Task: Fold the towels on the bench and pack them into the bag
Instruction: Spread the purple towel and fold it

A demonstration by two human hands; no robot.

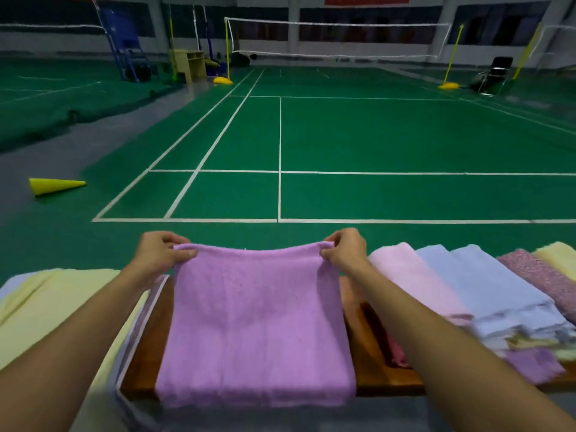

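A purple towel (255, 325) lies across the wooden bench (146, 347) in front of me, its near edge hanging over the front. My left hand (159, 249) pinches its far left corner and my right hand (344, 247) pinches its far right corner, both lifted slightly above the bench. At the left, a clear bag (137, 325) holds pale yellow towels (53, 310). More towels lie in a row at the right: pink (411, 275), light blue (486, 285), speckled pink (542, 275) and yellow (558, 257).
Beyond the bench spreads a green badminton court floor (374, 135) with white lines and a net (336, 39). A yellow cone (53, 185) lies on its side at the left. A black chair (495, 74) stands far right.
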